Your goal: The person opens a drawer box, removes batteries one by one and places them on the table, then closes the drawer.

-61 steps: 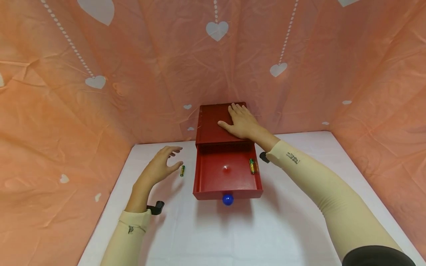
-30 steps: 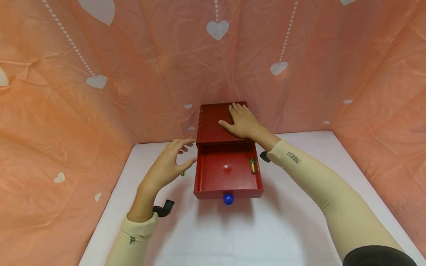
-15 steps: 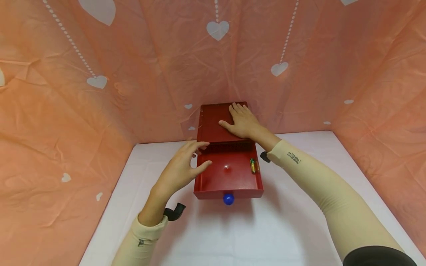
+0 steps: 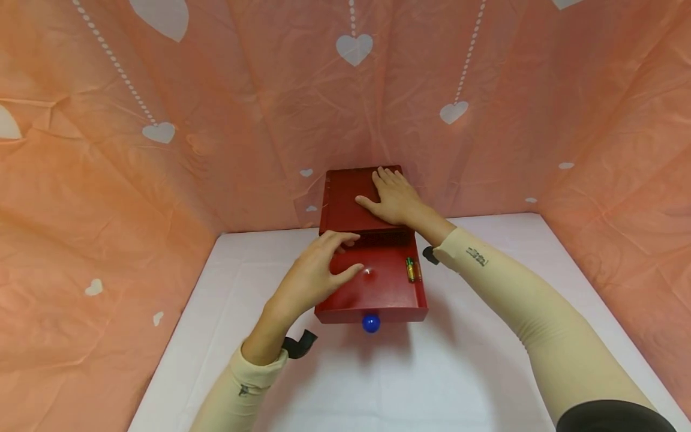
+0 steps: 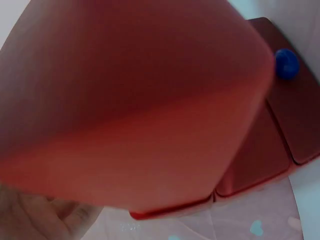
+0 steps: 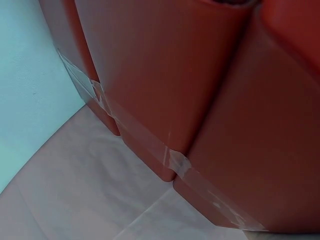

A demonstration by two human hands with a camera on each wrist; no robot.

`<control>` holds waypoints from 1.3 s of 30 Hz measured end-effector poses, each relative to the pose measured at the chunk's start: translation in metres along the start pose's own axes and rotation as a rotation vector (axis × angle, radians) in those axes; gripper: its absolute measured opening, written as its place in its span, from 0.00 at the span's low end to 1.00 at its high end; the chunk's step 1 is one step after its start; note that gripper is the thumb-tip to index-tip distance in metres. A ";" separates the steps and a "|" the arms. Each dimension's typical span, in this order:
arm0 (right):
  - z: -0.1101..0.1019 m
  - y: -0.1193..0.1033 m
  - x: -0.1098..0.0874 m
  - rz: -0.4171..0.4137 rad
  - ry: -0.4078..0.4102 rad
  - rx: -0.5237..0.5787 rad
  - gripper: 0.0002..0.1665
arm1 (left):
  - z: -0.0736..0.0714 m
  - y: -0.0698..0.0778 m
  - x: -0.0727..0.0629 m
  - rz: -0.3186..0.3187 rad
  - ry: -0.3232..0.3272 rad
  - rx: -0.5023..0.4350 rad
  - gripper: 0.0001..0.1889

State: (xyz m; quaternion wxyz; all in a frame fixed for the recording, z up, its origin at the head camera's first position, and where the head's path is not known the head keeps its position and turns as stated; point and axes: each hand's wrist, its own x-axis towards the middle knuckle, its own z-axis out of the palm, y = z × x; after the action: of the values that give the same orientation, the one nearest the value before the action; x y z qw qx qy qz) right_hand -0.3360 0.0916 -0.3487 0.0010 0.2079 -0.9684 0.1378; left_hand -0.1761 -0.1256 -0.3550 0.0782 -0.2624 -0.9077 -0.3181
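In the head view, a red drawer cabinet (image 4: 348,201) has its top drawer (image 4: 378,294) pulled out, a blue knob (image 4: 370,323) on its front. Inside, a small green-and-gold battery (image 4: 411,270) lies along the right wall. My right hand (image 4: 396,198) rests on the cabinet's top, fingers spread. Above the drawer's left part hovers my left hand (image 4: 318,270), thumb and fingers apart, nothing visible between them. That hand covers where a loose battery lay on the table. Part of the left hand (image 5: 45,220) shows in its wrist view below the blurred drawer; the right wrist view shows no hand.
Lower drawers sit beneath the open one; one has a blue knob (image 5: 286,64). Clear tape (image 6: 145,137) runs along the cabinet's side. A white tabletop (image 4: 410,384) surrounds it, with an orange-pink cloth (image 4: 259,120) with white hearts behind and beside.
My left hand has moved right from beside the loose battery to above the drawer, and that battery has gone out of sight behind it. My right hand has stayed on the cabinet.
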 end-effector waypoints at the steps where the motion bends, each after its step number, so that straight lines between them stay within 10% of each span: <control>1: 0.000 0.000 0.000 0.000 -0.001 0.001 0.54 | 0.001 0.002 0.001 -0.005 -0.002 0.002 0.29; 39: 0.001 0.001 0.002 -0.008 -0.001 0.014 0.54 | 0.045 0.031 0.025 -0.096 -0.182 0.103 0.31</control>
State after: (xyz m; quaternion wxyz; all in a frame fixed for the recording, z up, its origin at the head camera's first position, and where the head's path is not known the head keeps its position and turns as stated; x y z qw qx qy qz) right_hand -0.3380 0.0917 -0.3500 -0.0005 0.2119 -0.9665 0.1446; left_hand -0.1803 -0.0671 -0.3658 -0.0063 -0.2418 -0.9378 -0.2491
